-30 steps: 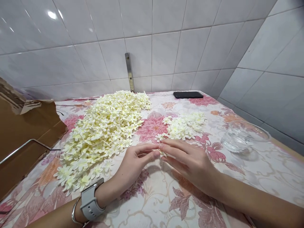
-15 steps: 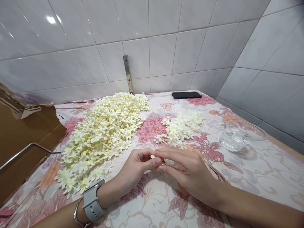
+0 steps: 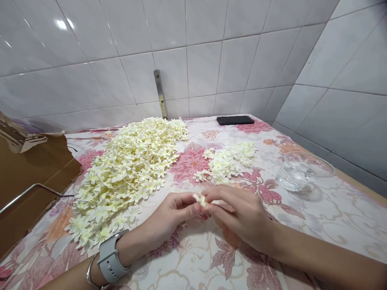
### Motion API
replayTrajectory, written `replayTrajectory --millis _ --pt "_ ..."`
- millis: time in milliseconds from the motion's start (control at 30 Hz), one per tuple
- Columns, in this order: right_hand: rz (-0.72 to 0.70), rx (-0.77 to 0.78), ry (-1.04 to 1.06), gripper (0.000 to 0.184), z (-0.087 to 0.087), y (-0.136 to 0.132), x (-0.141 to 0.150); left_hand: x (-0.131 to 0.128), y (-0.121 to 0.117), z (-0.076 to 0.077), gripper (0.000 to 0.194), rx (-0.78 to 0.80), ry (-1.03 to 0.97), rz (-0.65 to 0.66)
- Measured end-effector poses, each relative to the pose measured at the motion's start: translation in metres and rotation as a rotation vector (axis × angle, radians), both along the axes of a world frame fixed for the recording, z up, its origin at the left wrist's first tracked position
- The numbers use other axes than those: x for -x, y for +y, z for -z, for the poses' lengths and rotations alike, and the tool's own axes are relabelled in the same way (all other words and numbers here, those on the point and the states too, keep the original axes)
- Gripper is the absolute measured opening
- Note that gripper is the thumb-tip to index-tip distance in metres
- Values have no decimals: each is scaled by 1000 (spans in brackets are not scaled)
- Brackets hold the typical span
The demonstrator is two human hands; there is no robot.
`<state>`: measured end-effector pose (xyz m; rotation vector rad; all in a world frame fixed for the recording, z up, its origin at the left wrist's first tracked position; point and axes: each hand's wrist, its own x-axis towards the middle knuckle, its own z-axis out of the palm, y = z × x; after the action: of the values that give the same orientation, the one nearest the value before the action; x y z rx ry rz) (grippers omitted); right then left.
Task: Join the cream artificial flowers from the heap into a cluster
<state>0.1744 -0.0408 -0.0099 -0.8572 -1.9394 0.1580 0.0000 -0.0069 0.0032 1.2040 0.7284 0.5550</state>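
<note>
Between my fingertips is a small cream-white flower [image 3: 200, 199], slightly blurred. My left hand [image 3: 178, 209] pinches it from the left with thumb and index finger. On the other side, my right hand [image 3: 238, 211] has thumb and fingers closed on the same flower; part of it hides behind the fingertips. A large heap of cream-white flowers [image 3: 130, 161] spreads beyond and left of my left hand. Just past my right hand lies a smaller pile of white flowers [image 3: 229, 161]. A grey-strapped watch [image 3: 112, 257] and a bangle [image 3: 90, 274] are on my left wrist.
A clear glass bowl [image 3: 292, 180] stands at the right on the floral tablecloth [image 3: 341, 225]. A black phone [image 3: 235, 120] lies at the back by the tiled wall [image 3: 205, 68]. Torn cardboard [image 3: 39, 169] and a bent metal rod [image 3: 27, 193] are at the left.
The flower has turned up between the fingertips and shows more now. My right fingers have shifted and bent around it. The whole view has moved slightly.
</note>
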Motion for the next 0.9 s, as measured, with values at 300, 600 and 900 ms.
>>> replayTrajectory --millis 300,600,900 --pt "37 160 -110 18 0 1 -4 1 2 -2 24 63 -23 4" --pt "-59 89 -111 14 3 3 -3 -4 -1 -5 22 138 27 -35" --pt "-109 112 -224 30 3 4 -3 -2 -3 2 20 85 129 -114"
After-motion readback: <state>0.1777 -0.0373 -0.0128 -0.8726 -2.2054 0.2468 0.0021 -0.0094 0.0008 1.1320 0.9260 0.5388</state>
